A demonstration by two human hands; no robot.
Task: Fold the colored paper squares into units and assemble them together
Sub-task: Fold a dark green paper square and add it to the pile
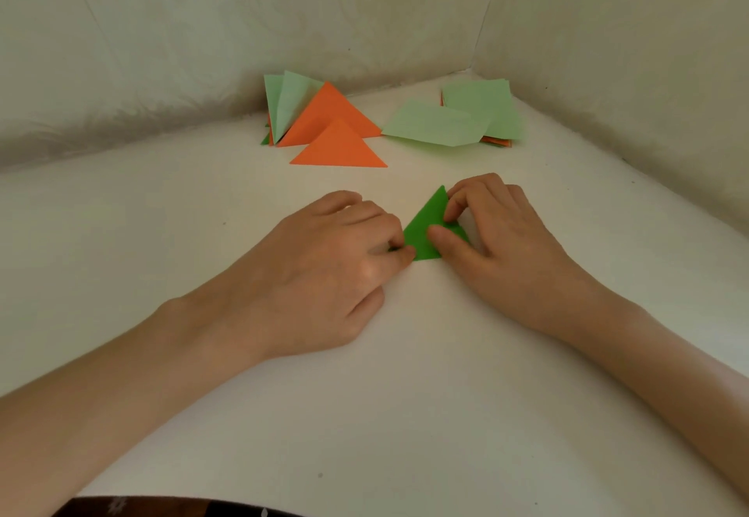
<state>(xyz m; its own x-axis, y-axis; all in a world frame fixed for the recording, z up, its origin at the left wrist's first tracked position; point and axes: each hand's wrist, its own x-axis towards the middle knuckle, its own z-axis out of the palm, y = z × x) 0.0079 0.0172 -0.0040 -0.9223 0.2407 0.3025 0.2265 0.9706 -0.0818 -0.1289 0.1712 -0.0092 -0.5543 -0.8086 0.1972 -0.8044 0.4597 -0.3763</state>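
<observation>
A dark green paper triangle [425, 229] lies flat on the white table between my hands. My left hand [336, 265] has curled fingers and presses its thumb and fingertips on the triangle's left corner. My right hand [498, 233] pinches the triangle's right part, thumb on top and index finger bent over the upper edge. Part of the paper is hidden under my fingers.
Behind lie a folded orange triangle [338, 148] and a pile of orange and pale green folded pieces [308, 111] leaning at the wall. A stack of pale green squares [466, 115] sits at the back right corner. Walls [162, 50] enclose the table's far edges.
</observation>
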